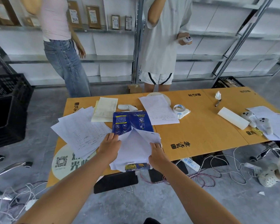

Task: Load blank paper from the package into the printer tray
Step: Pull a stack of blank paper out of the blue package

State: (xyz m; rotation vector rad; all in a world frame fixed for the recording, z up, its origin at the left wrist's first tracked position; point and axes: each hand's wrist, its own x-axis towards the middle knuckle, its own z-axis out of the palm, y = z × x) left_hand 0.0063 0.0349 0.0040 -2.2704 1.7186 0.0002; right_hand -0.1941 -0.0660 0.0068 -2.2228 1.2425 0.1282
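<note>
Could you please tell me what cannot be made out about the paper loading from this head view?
- Printer tray: nowhere in the head view.
- Blank sheets left inside the blue package: hidden by its torn white flaps.
- Left hand and right hand fingertips: tucked under paper.
- Writing on printed sheets: too small.

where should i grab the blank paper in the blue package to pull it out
Grip the blank paper by its near side edges, from your side of the table: the blue package is torn open there and the sheets lie exposed, both hands already on them.
</note>
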